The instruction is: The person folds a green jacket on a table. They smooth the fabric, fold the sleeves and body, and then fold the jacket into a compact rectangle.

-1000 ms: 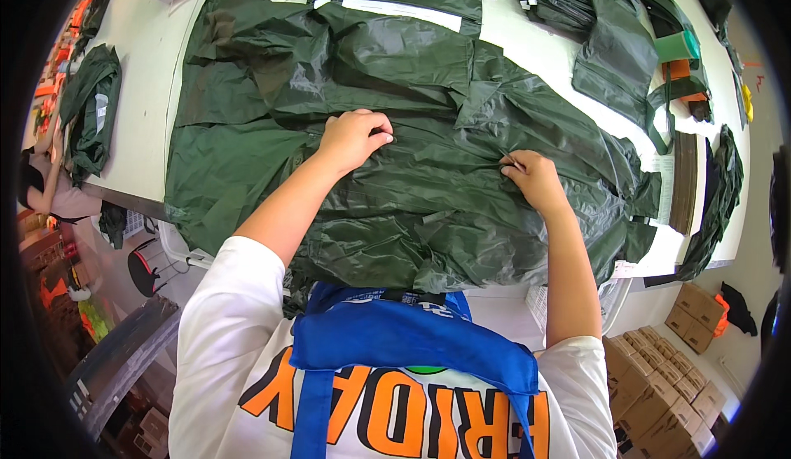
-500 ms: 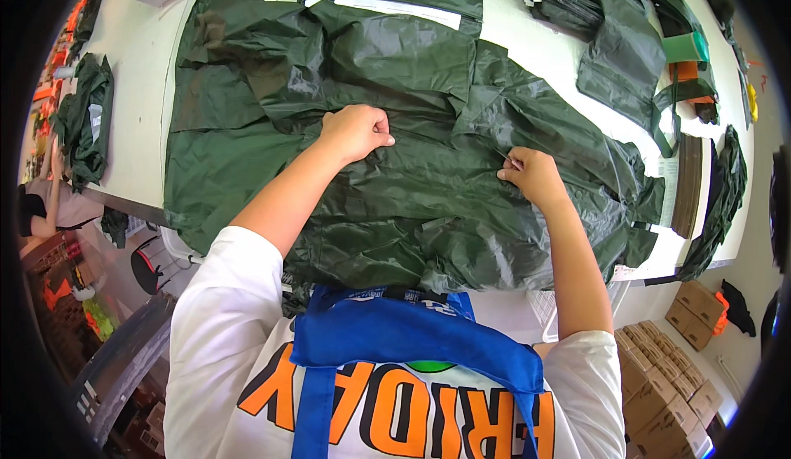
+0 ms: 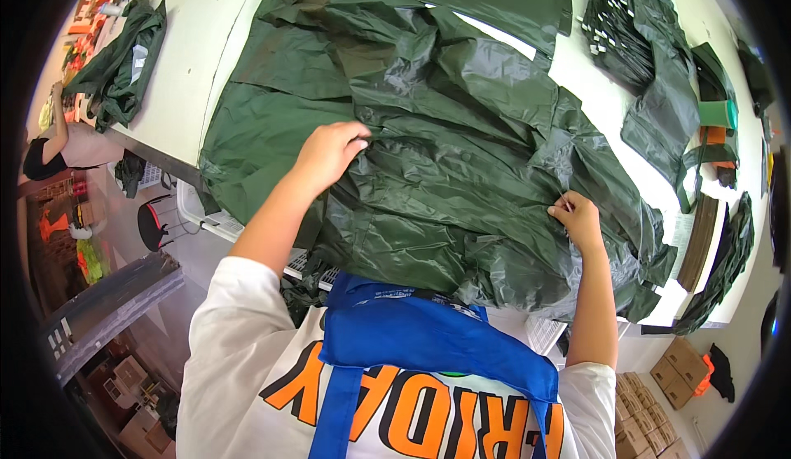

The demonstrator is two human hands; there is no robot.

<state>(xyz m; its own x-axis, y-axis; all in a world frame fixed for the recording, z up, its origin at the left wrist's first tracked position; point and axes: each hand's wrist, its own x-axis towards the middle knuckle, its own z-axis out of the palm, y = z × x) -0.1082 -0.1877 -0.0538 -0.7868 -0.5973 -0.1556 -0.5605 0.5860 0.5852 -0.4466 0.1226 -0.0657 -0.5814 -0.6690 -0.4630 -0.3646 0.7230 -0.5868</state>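
Observation:
A dark green, shiny waterproof garment point(image 3: 428, 162) lies spread and wrinkled across the white table before me. My left hand point(image 3: 328, 156) is closed in a pinch on the fabric near a seam at the garment's middle left. Toward the garment's right side, my right hand point(image 3: 579, 218) is also closed, its fingertips resting low over the cloth. Between its thumb and forefinger sits a small, thin, pointed tool point(image 3: 567, 203), mostly hidden by the fingers; its kind is too small to tell.
Folded dark green pieces point(image 3: 486, 2) lie at the table's far side, beside a bundle of black strips point(image 3: 614, 26). A green tape roll point(image 3: 718, 114) stands far right. Another green garment point(image 3: 124, 67) hangs over the left edge, near another person's arm point(image 3: 59, 121). Cardboard boxes point(image 3: 680, 372) sit lower right.
My view has turned, so the table appears tilted and shifted right. My left hand has moved left along the garment relative to the cloth. My right hand still holds the thin tool.

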